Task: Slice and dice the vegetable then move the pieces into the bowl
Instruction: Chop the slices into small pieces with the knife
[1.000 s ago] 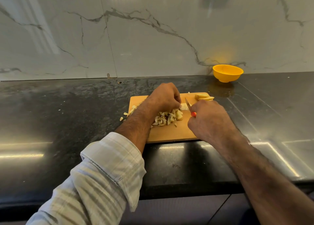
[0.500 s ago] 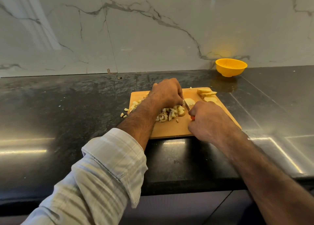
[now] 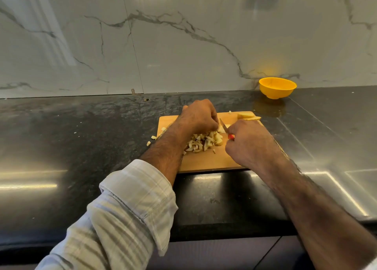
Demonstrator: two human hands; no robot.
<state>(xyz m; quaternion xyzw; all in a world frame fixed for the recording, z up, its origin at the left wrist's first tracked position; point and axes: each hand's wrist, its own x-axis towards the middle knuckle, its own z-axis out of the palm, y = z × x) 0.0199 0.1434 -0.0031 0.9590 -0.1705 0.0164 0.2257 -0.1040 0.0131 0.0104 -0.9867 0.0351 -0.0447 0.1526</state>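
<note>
A wooden cutting board [image 3: 206, 161] lies on the black counter. On its middle sits a heap of pale diced vegetable pieces [image 3: 204, 142]. My left hand [image 3: 199, 115], fingers curled, holds down a pale slice [image 3: 222, 129] at the far side of the heap. My right hand [image 3: 247, 142] grips a small knife [image 3: 224, 126] with a red handle, its blade against that slice. Uncut slices [image 3: 247, 116] lie at the board's far right corner. The yellow bowl [image 3: 277, 87] stands by the wall, beyond the board to the right.
A few stray dice [image 3: 151, 140] lie on the black counter [image 3: 81, 139] just left of the board. A marble wall rises behind the counter. The counter's front edge runs below my forearms.
The knife blade has shifted slightly along the slice while my left hand stays on it. The camera view has tilted a little; the board and bowl stay put.
</note>
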